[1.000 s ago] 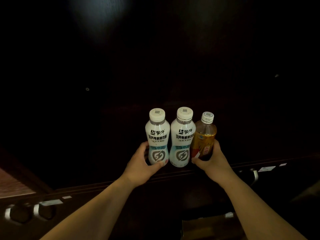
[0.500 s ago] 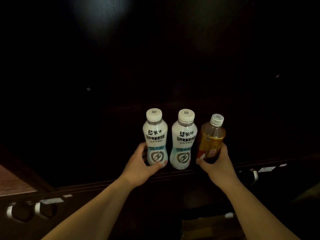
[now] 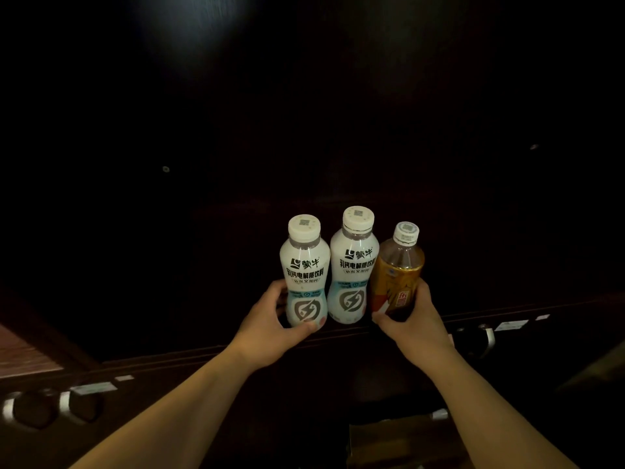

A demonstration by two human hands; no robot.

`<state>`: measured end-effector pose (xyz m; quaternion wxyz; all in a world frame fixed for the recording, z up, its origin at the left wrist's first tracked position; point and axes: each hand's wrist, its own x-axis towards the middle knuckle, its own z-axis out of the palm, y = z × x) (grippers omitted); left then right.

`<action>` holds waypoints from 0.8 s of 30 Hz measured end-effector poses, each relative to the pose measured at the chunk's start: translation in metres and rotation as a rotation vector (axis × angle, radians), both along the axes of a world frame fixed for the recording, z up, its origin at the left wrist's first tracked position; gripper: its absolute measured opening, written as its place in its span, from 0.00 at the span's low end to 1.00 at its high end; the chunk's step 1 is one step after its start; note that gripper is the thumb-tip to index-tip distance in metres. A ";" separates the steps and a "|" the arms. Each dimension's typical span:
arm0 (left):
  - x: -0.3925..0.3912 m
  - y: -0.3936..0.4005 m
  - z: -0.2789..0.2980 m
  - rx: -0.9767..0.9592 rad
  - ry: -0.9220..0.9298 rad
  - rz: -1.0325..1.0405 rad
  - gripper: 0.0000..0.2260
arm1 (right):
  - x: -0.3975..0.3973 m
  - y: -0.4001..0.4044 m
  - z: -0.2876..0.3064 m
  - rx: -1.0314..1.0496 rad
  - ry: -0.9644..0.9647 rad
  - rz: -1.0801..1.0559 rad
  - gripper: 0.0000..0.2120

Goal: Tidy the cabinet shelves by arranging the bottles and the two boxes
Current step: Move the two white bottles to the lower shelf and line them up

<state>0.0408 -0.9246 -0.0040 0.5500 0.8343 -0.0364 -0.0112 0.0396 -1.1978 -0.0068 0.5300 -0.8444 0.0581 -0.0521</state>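
Dark wood fills the cabinet interior, and three bottles stand in a row at the front edge of its shelf (image 3: 439, 324). Two are white Mengniu drinks with white caps, each printed 蒙牛 above 乳钙电解质饮料 and a grey lightning emblem. The left hand (image 3: 270, 328) wraps the left white bottle (image 3: 305, 270) low down, thumb across its base. The middle white bottle (image 3: 353, 265) stands unheld, touching its neighbours. The right hand (image 3: 417, 324) is closed round the amber tea bottle (image 3: 397, 272), whose orange label is unreadable. Below the shelf, metal handles (image 3: 69, 406) show.
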 end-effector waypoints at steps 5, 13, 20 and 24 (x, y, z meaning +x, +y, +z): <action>0.006 -0.002 0.001 0.000 0.005 -0.001 0.35 | 0.008 0.000 0.003 0.008 0.005 0.007 0.41; 0.012 -0.002 0.000 -0.031 0.011 0.011 0.36 | 0.019 -0.005 0.001 0.019 0.006 0.010 0.41; 0.021 -0.002 -0.002 -0.020 -0.006 0.036 0.37 | 0.028 -0.010 0.005 -0.012 0.023 0.032 0.40; 0.023 -0.003 -0.002 -0.020 -0.004 0.034 0.38 | 0.031 -0.009 0.005 -0.017 0.020 0.056 0.41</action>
